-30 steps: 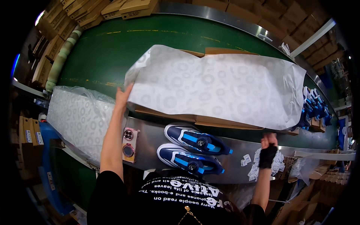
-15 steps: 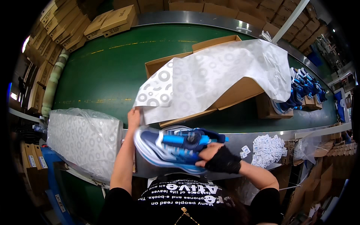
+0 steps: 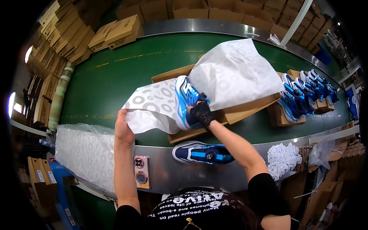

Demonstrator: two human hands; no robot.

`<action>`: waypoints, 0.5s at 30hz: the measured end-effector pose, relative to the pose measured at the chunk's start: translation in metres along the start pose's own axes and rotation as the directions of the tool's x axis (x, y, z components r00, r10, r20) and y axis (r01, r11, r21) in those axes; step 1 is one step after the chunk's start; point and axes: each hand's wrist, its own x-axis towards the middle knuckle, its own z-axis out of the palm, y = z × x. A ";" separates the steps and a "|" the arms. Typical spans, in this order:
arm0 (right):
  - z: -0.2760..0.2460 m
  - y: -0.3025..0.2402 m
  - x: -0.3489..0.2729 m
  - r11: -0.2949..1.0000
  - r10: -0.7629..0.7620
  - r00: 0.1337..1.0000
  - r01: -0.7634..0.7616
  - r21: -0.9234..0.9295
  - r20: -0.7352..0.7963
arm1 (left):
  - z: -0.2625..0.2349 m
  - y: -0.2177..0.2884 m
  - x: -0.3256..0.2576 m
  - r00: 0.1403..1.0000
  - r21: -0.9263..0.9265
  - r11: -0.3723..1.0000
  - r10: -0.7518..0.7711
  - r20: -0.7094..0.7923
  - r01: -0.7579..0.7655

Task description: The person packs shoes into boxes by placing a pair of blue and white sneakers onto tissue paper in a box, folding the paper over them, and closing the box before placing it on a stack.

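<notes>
1. The navy, white and bright-blue sports shoe point(image 3: 186, 101) is up in the air or just resting, I can't tell which, over the middle of an open brown cardboard box point(image 3: 251, 111); its white sole faces left.
2. The right hand point(image 3: 201, 114), in a black fingerless glove, has its grip closed around the shoe's upper, seemingly because that leaves the sole free.
3. The left hand point(image 3: 124, 128), bare, has its grip pinched on a near corner of the thin white paper with grey rings point(image 3: 153, 99), apparently to keep that end spread out. The paper lies across the box and hides most of its inside; towards the right it rises in a loose flap.
4. A matching shoe point(image 3: 203, 152) lies on the steel worktop point(image 3: 165, 172) just below the box, likely left there for easy reach. The right forearm crosses above its end.
5. Left of that shoe sits a pink-framed phone point(image 3: 142, 172); to the right, a heap of small white packets point(image 3: 283, 159).
6. Further out, a plastic-wrapped paper stack point(image 3: 86, 153) stands beside the left forearm, hemming in that side. More blue shoes point(image 3: 291, 103) sit on boxes along the green belt point(image 3: 99, 84), and piled shoeboxes point(image 3: 65, 34) fill the far left.
</notes>
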 end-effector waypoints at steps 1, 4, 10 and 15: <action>0.008 -0.006 -0.005 0.996 -0.001 0.999 0.004 0.090 -0.037 | 0.008 0.000 -0.001 0.998 -0.021 0.999 -0.037 0.046 0.038; 0.012 -0.017 -0.010 0.989 0.084 0.995 -0.078 0.123 -0.046 | 0.036 -0.011 0.000 0.999 -0.055 0.998 -0.014 0.043 0.017; -0.003 -0.045 -0.018 0.813 0.364 0.862 -0.479 0.330 0.354 | 0.003 -0.021 0.007 0.949 0.223 0.960 0.098 0.299 -0.170; 0.043 -0.012 -0.028 0.995 0.089 0.974 -0.098 -0.032 -0.210 | -0.014 -0.046 -0.001 0.934 0.797 0.533 0.343 0.103 -0.284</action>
